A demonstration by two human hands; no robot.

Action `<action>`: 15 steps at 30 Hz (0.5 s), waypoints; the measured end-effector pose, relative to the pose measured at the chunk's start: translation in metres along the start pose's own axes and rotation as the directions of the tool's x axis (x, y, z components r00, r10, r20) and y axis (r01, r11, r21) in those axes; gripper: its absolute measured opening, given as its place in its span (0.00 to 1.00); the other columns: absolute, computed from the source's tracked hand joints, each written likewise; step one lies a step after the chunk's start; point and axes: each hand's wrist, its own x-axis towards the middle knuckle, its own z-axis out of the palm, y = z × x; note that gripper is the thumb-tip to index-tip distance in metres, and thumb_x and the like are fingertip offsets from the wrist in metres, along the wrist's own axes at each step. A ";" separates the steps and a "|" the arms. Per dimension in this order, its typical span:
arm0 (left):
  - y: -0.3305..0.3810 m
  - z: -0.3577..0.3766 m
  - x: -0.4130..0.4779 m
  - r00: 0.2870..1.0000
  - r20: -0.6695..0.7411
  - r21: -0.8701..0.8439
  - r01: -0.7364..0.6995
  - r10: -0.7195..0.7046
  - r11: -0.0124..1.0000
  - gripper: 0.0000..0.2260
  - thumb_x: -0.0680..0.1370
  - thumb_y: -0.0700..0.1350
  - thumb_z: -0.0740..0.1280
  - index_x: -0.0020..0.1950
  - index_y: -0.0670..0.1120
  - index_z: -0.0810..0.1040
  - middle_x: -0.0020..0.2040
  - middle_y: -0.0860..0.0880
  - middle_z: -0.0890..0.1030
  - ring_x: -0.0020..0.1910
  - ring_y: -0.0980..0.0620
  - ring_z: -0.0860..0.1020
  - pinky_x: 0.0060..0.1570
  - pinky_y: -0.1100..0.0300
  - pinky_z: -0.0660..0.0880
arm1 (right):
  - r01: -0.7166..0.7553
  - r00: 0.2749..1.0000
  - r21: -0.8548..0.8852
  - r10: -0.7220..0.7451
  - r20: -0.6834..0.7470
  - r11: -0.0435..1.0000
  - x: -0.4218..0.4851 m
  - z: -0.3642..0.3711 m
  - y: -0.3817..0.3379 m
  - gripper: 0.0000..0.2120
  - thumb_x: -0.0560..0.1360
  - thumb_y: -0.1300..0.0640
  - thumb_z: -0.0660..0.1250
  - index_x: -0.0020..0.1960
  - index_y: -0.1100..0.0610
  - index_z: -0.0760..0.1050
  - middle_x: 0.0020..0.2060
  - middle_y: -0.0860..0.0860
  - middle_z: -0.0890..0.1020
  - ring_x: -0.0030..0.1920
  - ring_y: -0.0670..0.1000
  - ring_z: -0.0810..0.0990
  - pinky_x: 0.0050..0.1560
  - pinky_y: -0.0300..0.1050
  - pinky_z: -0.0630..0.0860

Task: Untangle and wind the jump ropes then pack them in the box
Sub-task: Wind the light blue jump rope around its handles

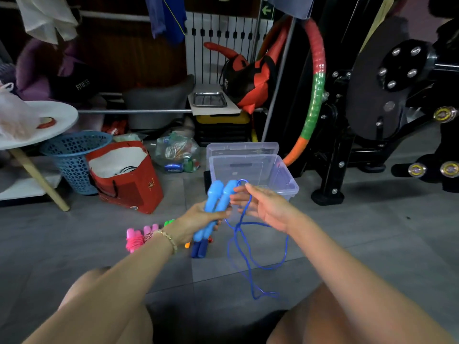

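Handles (218, 207) of the light-blue jump rope sit paired in my left hand (198, 219), which grasps them. The cord (248, 264) crosses my right hand's (263, 207) relaxed, released fingers and loops to the floor (347, 244) at 6 o'clock. I see the clear box (273, 175) at 12 o'clock and a wound pink rope (134, 239) at 9.
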 end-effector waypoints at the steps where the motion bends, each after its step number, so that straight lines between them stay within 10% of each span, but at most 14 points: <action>1: -0.003 0.008 -0.001 0.999 0.039 -0.059 0.004 -0.001 0.998 0.09 0.75 0.38 0.70 0.55 0.42 0.78 0.31 0.54 0.80 0.25 0.59 0.72 0.28 0.67 0.72 | 0.022 1.000 0.038 -0.021 -0.021 0.999 0.002 0.004 -0.007 0.13 0.81 0.54 0.57 0.51 0.58 0.78 0.46 0.54 0.84 0.48 0.52 0.83 0.55 0.47 0.79; 8: -0.001 0.030 -0.002 0.997 -0.010 -0.168 -0.082 0.081 0.982 0.11 0.74 0.38 0.71 0.55 0.40 0.75 0.36 0.47 0.80 0.25 0.57 0.71 0.25 0.65 0.73 | 0.144 0.985 0.301 -0.107 -0.135 0.943 0.009 0.017 -0.022 0.12 0.81 0.55 0.57 0.50 0.59 0.77 0.41 0.53 0.84 0.43 0.48 0.84 0.47 0.40 0.81; 12: 0.002 0.026 0.005 0.991 -0.039 -0.264 -0.135 0.130 0.955 0.02 0.76 0.39 0.69 0.47 0.43 0.76 0.35 0.49 0.78 0.26 0.57 0.72 0.30 0.66 0.73 | 0.153 0.955 0.128 -0.114 -0.274 0.980 0.005 0.010 -0.015 0.14 0.77 0.46 0.60 0.49 0.56 0.77 0.42 0.52 0.82 0.47 0.49 0.81 0.51 0.42 0.78; 15: 0.017 0.018 0.012 0.993 -0.041 -0.402 -0.117 0.110 0.908 0.03 0.76 0.42 0.68 0.45 0.42 0.78 0.30 0.51 0.75 0.26 0.58 0.73 0.28 0.67 0.73 | -0.068 0.995 0.028 0.069 -0.071 0.997 -0.004 0.011 0.014 0.26 0.76 0.37 0.54 0.59 0.55 0.75 0.53 0.51 0.82 0.57 0.51 0.79 0.59 0.44 0.71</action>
